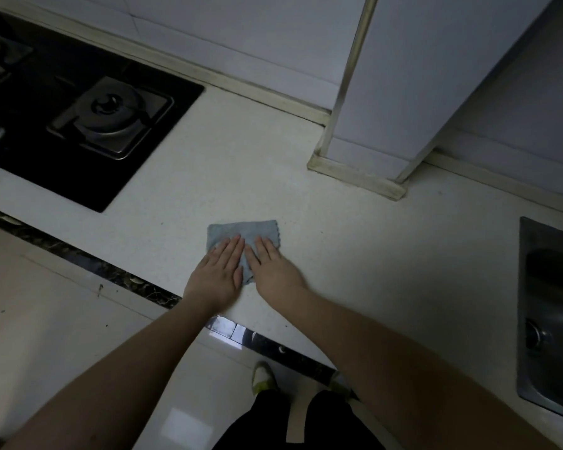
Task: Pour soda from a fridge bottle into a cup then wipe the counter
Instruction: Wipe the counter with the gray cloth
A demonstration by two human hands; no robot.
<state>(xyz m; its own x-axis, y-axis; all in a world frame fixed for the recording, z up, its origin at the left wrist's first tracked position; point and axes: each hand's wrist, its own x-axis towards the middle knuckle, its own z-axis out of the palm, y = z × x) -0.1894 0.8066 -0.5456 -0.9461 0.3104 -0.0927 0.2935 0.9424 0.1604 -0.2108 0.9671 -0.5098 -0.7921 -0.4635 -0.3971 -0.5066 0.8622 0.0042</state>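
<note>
A small light-blue cloth (245, 231) lies flat on the pale counter (355, 254), near its front edge. My left hand (216, 275) and my right hand (273, 267) rest side by side on the cloth's near half. Both palms face down with the fingers straight and together, pressing the cloth onto the counter. The cloth's far edge and a strip between the hands stay visible. No bottle or cup is in view.
A black gas hob (78, 118) with a burner is set into the counter at the left. A steel sink (550, 319) sits at the right edge. A white wall column (387, 108) juts onto the counter behind. Tiled floor and my feet show below.
</note>
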